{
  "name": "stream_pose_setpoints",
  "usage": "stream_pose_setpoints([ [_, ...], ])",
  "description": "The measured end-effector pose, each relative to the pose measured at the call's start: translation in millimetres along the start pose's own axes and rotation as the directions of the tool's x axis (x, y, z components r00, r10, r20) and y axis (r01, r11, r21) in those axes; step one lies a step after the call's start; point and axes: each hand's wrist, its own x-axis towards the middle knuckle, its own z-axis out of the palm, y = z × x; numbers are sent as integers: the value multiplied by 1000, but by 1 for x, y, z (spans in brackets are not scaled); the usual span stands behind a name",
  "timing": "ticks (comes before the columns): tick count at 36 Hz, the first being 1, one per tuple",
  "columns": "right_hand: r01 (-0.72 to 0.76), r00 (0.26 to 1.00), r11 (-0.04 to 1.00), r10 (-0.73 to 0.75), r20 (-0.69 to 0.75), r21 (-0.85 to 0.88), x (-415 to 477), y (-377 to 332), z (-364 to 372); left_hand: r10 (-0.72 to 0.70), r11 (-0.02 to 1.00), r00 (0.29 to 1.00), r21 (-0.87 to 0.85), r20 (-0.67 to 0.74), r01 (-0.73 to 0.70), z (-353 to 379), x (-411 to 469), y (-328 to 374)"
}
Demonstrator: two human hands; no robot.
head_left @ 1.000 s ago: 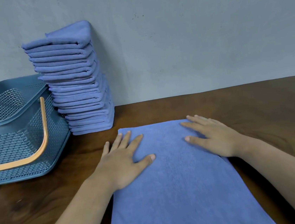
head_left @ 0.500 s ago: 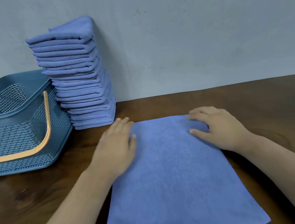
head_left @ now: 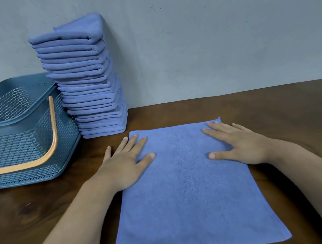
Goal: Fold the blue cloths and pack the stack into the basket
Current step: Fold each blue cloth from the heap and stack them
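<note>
One rectangular blue microfibre cloth (head_left: 188,195) lies spread on the dark wooden table (head_left: 295,110), near centre. Both hands are flat with straight fingers, gripping nothing: left hand (head_left: 125,166) on the far-left edge, right hand (head_left: 239,147) on the far-right corner, probably smoothing before a fold. Far left, a tall stack of folded blue cloths (head_left: 89,85) stands against the wall, just beside the teal perforated plastic basket (head_left: 18,146), handy for packing.

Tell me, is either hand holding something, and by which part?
Nothing is held. The left hand and right hand lie flat, fingers straight, on the blue cloth, at its far end.
</note>
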Motion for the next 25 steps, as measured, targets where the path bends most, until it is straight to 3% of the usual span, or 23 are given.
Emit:
stream_pose_setpoints([
  [3, -3, 1000, 1000, 4, -14, 2, -4, -3, 0, -2, 999, 1000, 49, -2, 2, -3, -3, 3],
  [6, -4, 995, 1000, 5, -103, 6, -11, -12, -2, 68, 980, 989, 195, -134, -41, -6, -16, 22],
  [8, -3, 990, 1000, 3, -139, 0, -19, -28, -4, 156, 982, 976, 134, -150, -136, -6, -28, 49],
  [12, 1, 990, 992, -18, -138, -126, -40, -80, 17, 288, 958, 958, -6, -6, -288, 13, -54, 96],
  [18, 15, 997, 998, -19, -69, -66, -76, -106, 44, 221, 973, 975, 71, -24, -219, 35, -95, 61],
  [25, 42, 998, 986, -48, -34, -162, -90, -117, 34, 92, 993, 992, 80, -82, -85, 33, -137, 34],
])
